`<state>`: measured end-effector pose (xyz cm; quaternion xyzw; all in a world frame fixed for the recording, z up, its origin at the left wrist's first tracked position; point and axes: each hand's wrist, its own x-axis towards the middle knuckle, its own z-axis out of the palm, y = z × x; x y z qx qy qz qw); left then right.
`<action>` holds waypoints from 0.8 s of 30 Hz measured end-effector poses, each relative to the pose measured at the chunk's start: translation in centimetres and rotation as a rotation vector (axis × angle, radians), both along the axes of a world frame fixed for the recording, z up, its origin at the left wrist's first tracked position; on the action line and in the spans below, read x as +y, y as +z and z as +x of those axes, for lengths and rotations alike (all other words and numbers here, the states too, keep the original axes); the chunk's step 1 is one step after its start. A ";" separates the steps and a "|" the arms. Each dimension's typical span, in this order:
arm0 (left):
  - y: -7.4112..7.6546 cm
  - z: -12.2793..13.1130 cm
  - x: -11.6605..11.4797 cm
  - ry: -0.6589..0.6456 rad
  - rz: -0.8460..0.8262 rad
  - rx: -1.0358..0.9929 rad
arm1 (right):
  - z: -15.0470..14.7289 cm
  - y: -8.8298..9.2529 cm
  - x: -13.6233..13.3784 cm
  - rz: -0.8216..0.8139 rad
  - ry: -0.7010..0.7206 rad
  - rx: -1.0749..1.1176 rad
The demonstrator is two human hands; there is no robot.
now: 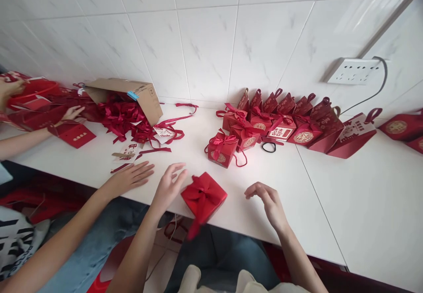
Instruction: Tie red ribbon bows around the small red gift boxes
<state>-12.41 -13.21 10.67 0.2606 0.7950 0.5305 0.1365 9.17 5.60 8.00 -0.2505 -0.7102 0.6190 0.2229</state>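
Note:
A red gift box (213, 191) with a ribbon bow on top stands near the table's front edge, one ribbon tail hanging over that edge. Just left of it hovers my left hand (168, 185), fingers apart and curved, holding nothing. My right hand (266, 200) is to the right of the box, apart from it, its fingers loosely bent with nothing visible in them. Beyond the box sits a smaller red box (223, 150) with a bow and cord handle, in front of several similar boxes (246, 134).
A cardboard carton (150, 101) spills dark red ribbons (124, 116) at the left. A co-worker's hand (132, 176) lies flat beside my left hand. Folded bags (352, 134) line the wall, below a power strip (353, 70). A black hair tie (269, 146) lies nearby.

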 end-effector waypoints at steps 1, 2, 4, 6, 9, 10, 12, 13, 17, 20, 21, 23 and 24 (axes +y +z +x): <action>0.2 0.4 -0.3 -0.074 -0.025 -0.045 | -0.2 0.2 -0.3 0.052 0.009 -0.001; 0.2 1.0 -0.6 -0.139 -0.054 -0.081 | -0.4 0.4 -0.7 0.100 0.038 0.013; 0.2 2.3 -0.8 -0.206 -0.097 -0.127 | -1.0 0.7 -1.9 0.187 0.137 0.040; -0.1 3.5 -0.7 -0.179 -0.106 -0.136 | -1.4 0.9 -3.2 0.269 0.243 0.025; -0.7 5.1 0.1 -0.042 -0.081 -0.082 | -2.0 1.0 -4.9 0.346 0.327 -0.038; -0.8 5.6 0.3 -0.009 -0.073 -0.062 | -2.1 0.9 -5.2 0.359 0.331 -0.048; -0.8 6.2 0.5 0.002 -0.063 -0.042 | -2.1 0.8 -5.4 0.366 0.322 -0.053; -0.7 6.3 0.5 -0.015 -0.064 -0.042 | -2.1 0.7 -5.3 0.356 0.315 -0.053; -0.6 6.1 0.1 -0.078 -0.087 -0.051 | -1.2 0.2 -3.7 0.292 0.265 -0.078; -1.0 5.8 0.0 -0.119 -0.070 -0.048 | -0.4 0.0 -2.7 0.325 0.200 -0.102; -1.2 5.8 0.0 -0.132 -0.055 -0.029 | -0.2 -0.2 -2.6 0.348 0.191 -0.092; -1.6 5.9 0.2 -0.150 -0.016 0.044 | 0.0 -0.4 -2.7 0.384 0.196 -0.051; -1.8 6.0 0.2 -0.158 0.005 0.088 | 0.0 -0.6 -3.0 0.396 0.201 -0.035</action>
